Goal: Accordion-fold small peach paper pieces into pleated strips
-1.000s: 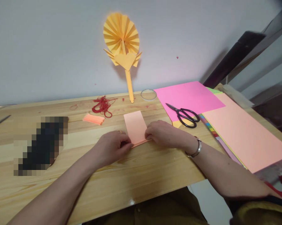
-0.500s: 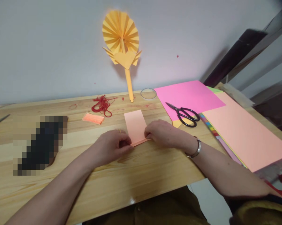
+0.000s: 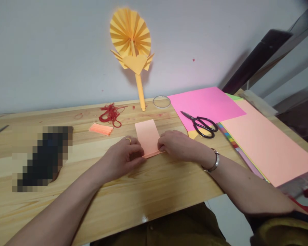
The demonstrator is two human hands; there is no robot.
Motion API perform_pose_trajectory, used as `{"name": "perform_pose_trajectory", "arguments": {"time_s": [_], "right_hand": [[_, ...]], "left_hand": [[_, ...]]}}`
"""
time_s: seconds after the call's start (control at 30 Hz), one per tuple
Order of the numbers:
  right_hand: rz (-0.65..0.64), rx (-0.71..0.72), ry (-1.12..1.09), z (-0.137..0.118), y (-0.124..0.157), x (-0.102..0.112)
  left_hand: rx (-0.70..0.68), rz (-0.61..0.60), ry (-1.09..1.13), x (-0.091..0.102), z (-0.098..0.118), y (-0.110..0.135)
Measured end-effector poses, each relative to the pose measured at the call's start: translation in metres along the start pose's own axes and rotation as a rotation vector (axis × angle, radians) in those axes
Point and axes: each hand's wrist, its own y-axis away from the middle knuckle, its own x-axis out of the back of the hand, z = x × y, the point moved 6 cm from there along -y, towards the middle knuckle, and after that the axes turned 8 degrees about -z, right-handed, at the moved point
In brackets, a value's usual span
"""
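A small peach paper strip [image 3: 147,136] lies on the wooden table, with a narrow fold along its near edge. My left hand [image 3: 126,153] pinches the left end of that fold between thumb and fingers; a ring sits on one finger. At the right end, my right hand [image 3: 170,145] grips the fold with bent fingers, its thumb largely hidden. Left of the paper rests a pleated orange paper piece [image 3: 101,129], and behind it a tangle of red string [image 3: 110,114].
A yellow paper fan [image 3: 130,34] leans against the wall. Black-handled scissors [image 3: 205,127] lie on a pink sheet [image 3: 205,104], beside a stack of peach paper [image 3: 266,147]. A clear ring-shaped item [image 3: 161,101] sits near the wall. At left is a pixelated dark object [image 3: 44,157].
Both hands keep hold of the folded edge, with only slight finger shifts at the left hand. The whole view has moved a little.
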Motion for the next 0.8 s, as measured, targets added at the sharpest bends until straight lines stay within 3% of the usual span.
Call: {"name": "perform_pose_trajectory", "arguments": {"time_s": [0.17, 0.43, 0.8], "right_hand": [[0.004, 0.002, 0.004, 0.0, 0.0005, -0.0012], [-0.008, -0.006, 0.009, -0.0002, -0.0006, -0.0016], [-0.009, 0.017, 0.055, -0.0031, 0.0026, -0.0012]], "left_hand": [[-0.018, 0.008, -0.004, -0.001, 0.0012, -0.0022], [0.084, 0.006, -0.089, -0.0038, -0.0019, -0.0023], [0.122, 0.036, -0.088, -0.003, 0.0046, -0.003]]}}
